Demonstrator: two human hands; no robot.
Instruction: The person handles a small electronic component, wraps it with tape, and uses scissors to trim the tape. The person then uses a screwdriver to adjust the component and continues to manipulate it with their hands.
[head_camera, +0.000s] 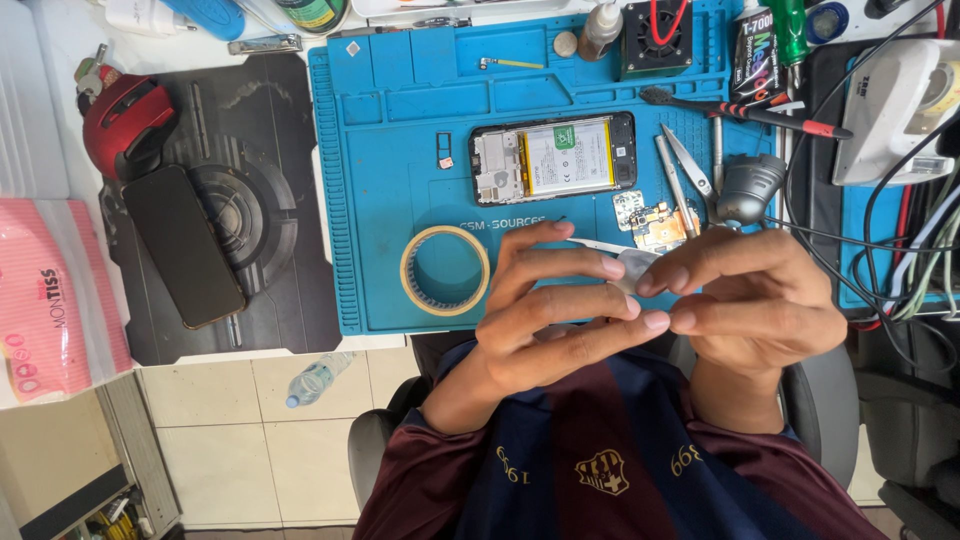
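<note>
Starting at the far left: a pink tissue pack (45, 310), a red mouse (125, 125) and a dark phone lying face down (183, 247) on a black mat (250, 200). Next comes the blue repair mat (390, 210) with a roll of tape (445, 270) lying flat near its front edge, and further back an opened phone (553, 158) with its back off, battery and board showing. A small loose circuit part (655, 225) and tweezers (685, 165) sit just right of it.

Both hands are up in front of the chest, fingertips meeting. The left hand (550, 320) is curled narrow, fingers pressing toward a small pale translucent piece (632, 266), and the right hand (755, 305) pinches the same piece from the other side. So the piece is held between both hands, above the mat's front edge.

My take: something this thin wants fingertip pressure only, held by the edges, and kept over the mat so a slip doesn't send it to the floor tiles.

Hard to tell what the piece actually is, since the fingers cover most of it; could be film, adhesive or a plastic pick. Thumbs are hidden too. The tangle of cables (900, 250) on the right runs out of frame.
</note>
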